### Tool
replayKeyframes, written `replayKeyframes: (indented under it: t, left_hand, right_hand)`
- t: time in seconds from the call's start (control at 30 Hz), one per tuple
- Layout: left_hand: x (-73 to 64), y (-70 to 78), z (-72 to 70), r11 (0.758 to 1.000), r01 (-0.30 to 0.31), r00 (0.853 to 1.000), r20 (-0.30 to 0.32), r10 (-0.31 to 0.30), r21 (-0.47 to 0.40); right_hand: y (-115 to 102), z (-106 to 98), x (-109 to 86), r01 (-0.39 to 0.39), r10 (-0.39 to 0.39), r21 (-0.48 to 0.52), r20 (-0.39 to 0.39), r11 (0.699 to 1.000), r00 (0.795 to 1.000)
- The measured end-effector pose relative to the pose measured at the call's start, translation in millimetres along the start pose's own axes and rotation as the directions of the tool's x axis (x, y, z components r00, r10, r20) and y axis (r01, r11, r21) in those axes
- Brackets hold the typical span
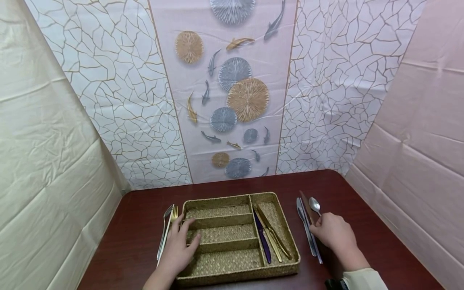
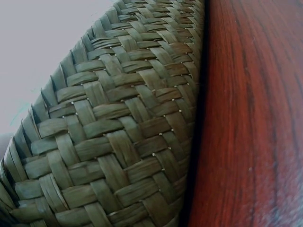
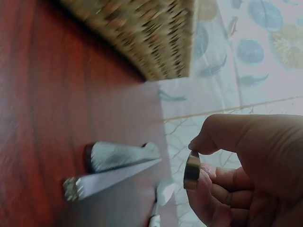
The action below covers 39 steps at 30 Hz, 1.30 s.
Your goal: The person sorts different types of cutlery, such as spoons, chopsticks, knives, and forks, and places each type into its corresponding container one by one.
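Straw-woven cutlery tray (image 1: 235,276): lower centre of the frame, flat on the dark red table (image 1: 108,249).
Long compartment (image 1: 270,207): down the tray's right side; a purple knife (image 1: 263,237) and two gold knives (image 1: 276,251) lie inside, so I'd call that part done.
Three shorter compartments (image 1: 232,264): nothing in them that I can see; they look unstarted to me.
Right hand (image 1: 335,235): lower right, thumb and fingers pinching a slim shiny utensil (image 3: 192,171), probably a knife, outside the tray.
Two silver knives (image 1: 307,229) and spoon (image 1: 314,204): lower right, on the table near that hand; by my reckoning, left to do.
Left hand (image 1: 177,249): fingers spread apart at the tray's left edge, gripping nothing I can make out.
Gold fork (image 1: 175,212) and silver utensils (image 1: 167,213): lower left, just beside that hand, outside the tray; also left, I'd say.
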State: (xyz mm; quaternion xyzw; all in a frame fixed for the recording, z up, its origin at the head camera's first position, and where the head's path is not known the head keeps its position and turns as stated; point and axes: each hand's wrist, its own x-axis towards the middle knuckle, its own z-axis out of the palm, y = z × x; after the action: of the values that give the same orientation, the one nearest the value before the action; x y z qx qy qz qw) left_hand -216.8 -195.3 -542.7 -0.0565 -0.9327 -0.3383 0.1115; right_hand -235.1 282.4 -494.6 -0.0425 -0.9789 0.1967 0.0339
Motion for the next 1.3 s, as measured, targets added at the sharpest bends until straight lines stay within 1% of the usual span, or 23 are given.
replayKeyframes:
  t: [0.17, 0.33, 0.53, 0.67, 0.77, 0.87, 0.97, 1.17, 1.3]
  left_hand:
    - [0.5, -0.2, 0.2, 1.000, -0.003, 1.000, -0.004, 0.003, -0.001]
    - [1.0, 0.3, 0.1, 1.000, 0.000, 1.000, 0.001, 0.000, -0.005]
    - [1.4, 0.4, -0.5, 1.000, 0.003, 1.000, 0.006, -0.003, -0.003]
    - [2.2, 0.6, -1.4, 1.000, 0.000, 1.000, 0.004, 0.000, -0.008]
    - [2.8, 0.5, -2.0, 1.000, -0.006, 1.000, -0.001, 0.006, -0.007]
    - [2.8, 0.7, -2.3, 1.000, -0.007, 1.000, -0.003, 0.007, -0.009]
    - [2.1, 0.7, -2.0, 1.000, -0.009, 1.000, -0.001, 0.009, -0.007]
    - [-0.3, -0.7, -0.4, 1.000, 0.002, 1.000, 0.011, -0.002, -0.002]
    - [-0.5, -1.2, 0.5, 1.000, -0.007, 1.000, 0.002, 0.007, 0.000]
  right_hand:
    - [-16, -6, -1.2, 0.003, -0.003, 0.019, 0.012, 1.000, 1.000]
    - [-29, -8, -1.6, 0.035, -0.035, 0.014, -0.022, 0.999, 0.999]
    - [-42, -6, -2.4, 0.052, -0.051, 0.016, -0.053, 0.999, 0.997]
    - [-55, -5, -6.1, 0.099, -0.097, 0.024, -0.068, 0.995, 0.993]
    - [-66, -3, -9.4, 0.133, -0.131, 0.027, -0.063, 0.991, 0.989]
    - [-76, -1, -11.4, 0.160, -0.159, 0.009, -0.061, 0.987, 0.985]
    - [-82, 3, -12.9, 0.160, -0.160, -0.006, -0.054, 0.987, 0.986]
    - [-93, 16, -15.4, 0.144, -0.144, 0.000, -0.002, 0.990, 0.990]
    - [-100, 21, -16.1, 0.153, -0.153, -0.037, -0.002, 0.987, 0.988]
